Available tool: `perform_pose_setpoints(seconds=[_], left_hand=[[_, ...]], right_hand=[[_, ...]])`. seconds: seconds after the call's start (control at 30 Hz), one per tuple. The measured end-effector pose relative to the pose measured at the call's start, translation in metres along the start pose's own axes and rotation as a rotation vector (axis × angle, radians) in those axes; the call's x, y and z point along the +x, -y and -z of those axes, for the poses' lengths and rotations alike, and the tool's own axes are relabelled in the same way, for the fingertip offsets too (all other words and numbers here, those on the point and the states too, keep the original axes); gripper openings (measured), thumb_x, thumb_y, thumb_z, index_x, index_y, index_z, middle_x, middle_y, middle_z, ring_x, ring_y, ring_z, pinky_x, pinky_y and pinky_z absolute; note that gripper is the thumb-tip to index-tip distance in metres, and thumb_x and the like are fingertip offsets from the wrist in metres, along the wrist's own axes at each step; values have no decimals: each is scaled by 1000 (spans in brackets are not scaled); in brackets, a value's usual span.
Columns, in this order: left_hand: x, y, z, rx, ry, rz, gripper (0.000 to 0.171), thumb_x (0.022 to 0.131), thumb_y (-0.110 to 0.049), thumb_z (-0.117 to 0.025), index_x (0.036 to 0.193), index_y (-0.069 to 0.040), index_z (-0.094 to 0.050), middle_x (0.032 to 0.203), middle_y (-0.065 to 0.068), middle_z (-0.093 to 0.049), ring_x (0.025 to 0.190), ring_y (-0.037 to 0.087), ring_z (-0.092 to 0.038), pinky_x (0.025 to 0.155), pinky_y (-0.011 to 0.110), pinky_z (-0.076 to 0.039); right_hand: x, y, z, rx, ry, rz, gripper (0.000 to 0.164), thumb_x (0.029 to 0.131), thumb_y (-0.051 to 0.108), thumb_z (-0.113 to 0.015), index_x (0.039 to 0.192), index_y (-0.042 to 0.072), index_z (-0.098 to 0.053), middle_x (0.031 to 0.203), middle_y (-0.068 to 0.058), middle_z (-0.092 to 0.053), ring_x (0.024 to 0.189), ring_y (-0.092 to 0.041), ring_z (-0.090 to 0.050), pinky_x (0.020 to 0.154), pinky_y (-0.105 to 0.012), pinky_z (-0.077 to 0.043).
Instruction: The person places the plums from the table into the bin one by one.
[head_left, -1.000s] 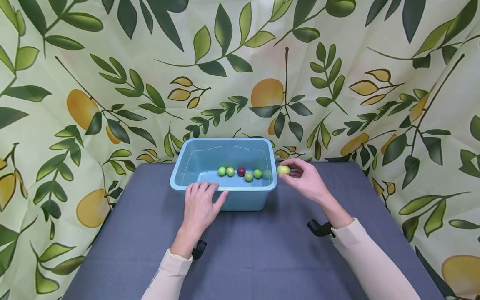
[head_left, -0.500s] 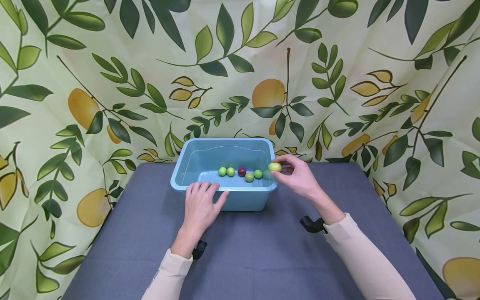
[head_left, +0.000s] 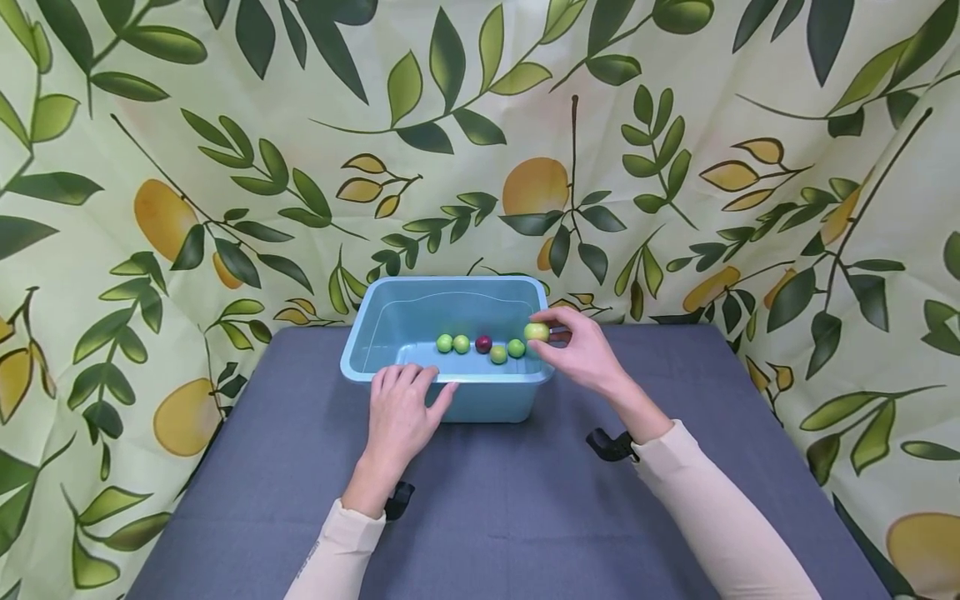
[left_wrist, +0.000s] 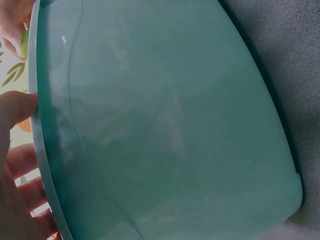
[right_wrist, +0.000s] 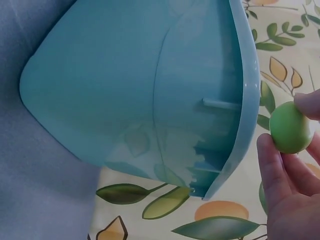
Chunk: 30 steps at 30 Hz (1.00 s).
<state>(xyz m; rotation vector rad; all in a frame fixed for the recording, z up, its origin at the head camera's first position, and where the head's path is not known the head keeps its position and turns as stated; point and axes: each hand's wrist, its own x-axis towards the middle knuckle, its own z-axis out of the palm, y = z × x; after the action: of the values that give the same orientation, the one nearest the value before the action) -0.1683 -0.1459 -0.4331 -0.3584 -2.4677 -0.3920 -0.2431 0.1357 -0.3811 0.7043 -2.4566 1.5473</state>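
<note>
A light blue plastic basin [head_left: 442, 400] stands on the table with several small round green fruits [head_left: 461, 343] and one dark red fruit [head_left: 483, 344] on its floor. At the near rim my left hand [head_left: 401, 412] rests with its fingers laid over the edge and the thumb spread along it. My right hand [head_left: 581, 346] pinches a pale green round fruit [head_left: 536, 332] between thumb and fingers, above the basin's right side. In the right wrist view this green fruit [right_wrist: 291, 127] shows held at the fingertips, above rim level. The right hand's curled lower fingers are partly hidden.
A grey cloth covers the table [head_left: 495, 508]. Behind it and at both sides hangs a curtain [head_left: 465, 217] printed with leaves and fruit. Black wrist straps [head_left: 609, 444] sit on both forearms.
My right hand has moved left with the green fruit, from outside the basin's right rim to above its inside. The left hand and the basin have stayed in place.
</note>
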Motion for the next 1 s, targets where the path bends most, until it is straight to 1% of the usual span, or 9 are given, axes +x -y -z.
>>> perform_pose_setpoints(seconds=[0.13, 0.23, 0.4, 0.53, 0.63, 0.73, 0.87, 1.0], left_hand=[[0, 0, 1, 3, 0, 0, 35, 93, -38, -74, 109, -7, -76, 101, 12, -71, 98, 33, -58, 96, 52, -42], [0, 0, 1, 4, 2, 1, 35, 93, -38, -74, 109, -7, -76, 102, 12, -71, 98, 33, -58, 96, 52, -43], [-1, 0, 0, 2, 2, 2, 35, 93, -38, -74, 110, -7, -76, 102, 12, -71, 97, 33, -58, 95, 52, -43], [-1, 0, -1, 5, -8, -5, 34, 93, -39, -73, 108, -8, -76, 100, 11, -70, 97, 33, -57, 94, 51, -42], [0, 0, -2, 8, -14, -11, 34, 94, -39, -72, 107, -8, -76, 99, 11, -70, 96, 33, -57, 94, 51, -42], [0, 0, -1, 7, -14, -11, 33, 93, -38, -73, 107, -8, -76, 99, 11, -70, 96, 33, -57, 94, 51, -42], [1, 0, 0, 2, -8, -9, 33, 94, -38, -73, 108, -8, -76, 101, 11, -70, 97, 33, -58, 94, 51, -42], [2, 2, 0, -2, 4, -6, 33, 94, -37, -71, 109, -8, -76, 102, 12, -70, 98, 34, -58, 95, 52, -42]], right_hand=[[3, 1, -3, -4, 1, 6, 33, 88, 9, -76, 120, 2, -69, 115, -12, -66, 103, -27, -64, 95, -45, -54], [4, 2, -4, -12, -2, 13, 32, 88, 10, -76, 119, 3, -70, 114, -10, -66, 103, -24, -64, 95, -42, -53], [5, 4, -5, 5, -1, 30, 33, 89, 9, -76, 120, 1, -69, 115, -13, -66, 105, -29, -65, 96, -42, -53], [3, 4, -5, 10, 1, 24, 32, 90, 8, -75, 120, 1, -68, 115, -13, -66, 106, -33, -67, 97, -43, -53], [1, 6, -4, 21, -2, 15, 30, 89, 8, -75, 119, 2, -69, 113, -12, -66, 104, -33, -68, 97, -46, -53], [-2, 7, -2, 35, -9, 11, 29, 89, 8, -76, 118, 3, -69, 112, -12, -67, 103, -33, -68, 96, -46, -53], [-6, 5, 1, 30, -20, 3, 29, 90, 8, -76, 118, 3, -70, 115, -11, -67, 102, -30, -69, 95, -41, -54], [-10, 3, 4, 31, -28, -8, 28, 90, 8, -76, 117, 2, -70, 114, -12, -67, 100, -28, -69, 97, -44, -53]])
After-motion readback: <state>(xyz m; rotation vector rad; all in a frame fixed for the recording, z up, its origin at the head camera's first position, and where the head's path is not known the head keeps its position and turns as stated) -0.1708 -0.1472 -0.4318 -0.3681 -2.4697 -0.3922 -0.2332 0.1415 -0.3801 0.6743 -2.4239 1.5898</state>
